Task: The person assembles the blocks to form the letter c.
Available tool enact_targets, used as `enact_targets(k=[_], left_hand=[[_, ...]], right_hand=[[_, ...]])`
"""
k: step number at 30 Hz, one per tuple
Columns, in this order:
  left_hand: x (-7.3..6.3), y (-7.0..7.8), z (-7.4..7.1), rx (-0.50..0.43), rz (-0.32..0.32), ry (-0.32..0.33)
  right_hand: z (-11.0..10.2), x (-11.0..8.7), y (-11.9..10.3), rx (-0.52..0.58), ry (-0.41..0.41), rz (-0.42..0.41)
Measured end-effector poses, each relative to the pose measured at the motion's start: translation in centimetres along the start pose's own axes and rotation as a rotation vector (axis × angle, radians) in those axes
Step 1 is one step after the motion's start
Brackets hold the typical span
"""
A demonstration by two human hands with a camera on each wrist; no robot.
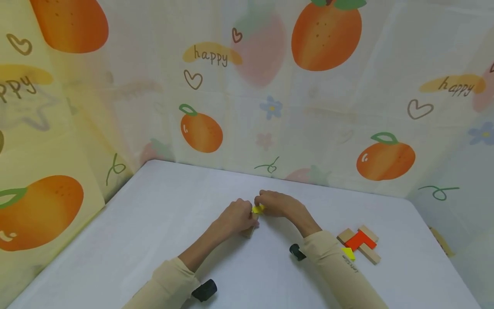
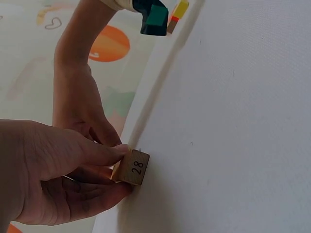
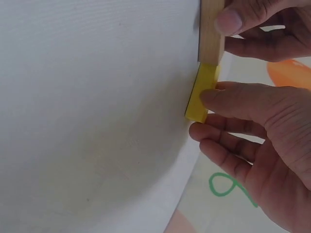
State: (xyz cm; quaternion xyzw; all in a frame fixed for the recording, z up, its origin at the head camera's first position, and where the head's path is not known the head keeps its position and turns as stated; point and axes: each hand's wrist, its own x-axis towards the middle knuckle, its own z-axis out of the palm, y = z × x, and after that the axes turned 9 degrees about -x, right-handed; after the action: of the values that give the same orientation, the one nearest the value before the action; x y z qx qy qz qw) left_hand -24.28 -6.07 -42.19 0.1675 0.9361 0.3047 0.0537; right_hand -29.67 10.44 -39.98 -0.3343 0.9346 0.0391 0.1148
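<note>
In the middle of the white table, my left hand [image 1: 236, 216] grips a plain wooden block [image 1: 248, 232] between thumb and fingers. The number 28 shows on the end of this wooden block [image 2: 137, 168] in the left wrist view. My right hand [image 1: 279, 205] pinches a yellow block [image 1: 257, 209] from the far side. Seen from the right wrist, the yellow block [image 3: 200, 99] meets the end of the wooden block [image 3: 210, 39] at a slight angle. Fingers cover part of both blocks.
To the right, beside my right sleeve, lies a cluster of blocks: a red one [image 1: 360, 241], a yellow one [image 1: 349, 253] and several plain wooden ones [image 1: 369, 253]. A fruit-printed cloth [image 1: 239, 111] hangs behind the table [image 1: 162, 214]. Black wrist cameras [image 1: 205, 290] hang below both forearms.
</note>
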Motion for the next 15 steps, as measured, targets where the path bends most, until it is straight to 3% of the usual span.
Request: enact_targets(k=[15], left_hand=[[0.26,0.07,0.13,-0.027,-0.029,0.004]], right_hand=[[-0.19,0.18,-0.16,-0.015,-0.002,0.005]])
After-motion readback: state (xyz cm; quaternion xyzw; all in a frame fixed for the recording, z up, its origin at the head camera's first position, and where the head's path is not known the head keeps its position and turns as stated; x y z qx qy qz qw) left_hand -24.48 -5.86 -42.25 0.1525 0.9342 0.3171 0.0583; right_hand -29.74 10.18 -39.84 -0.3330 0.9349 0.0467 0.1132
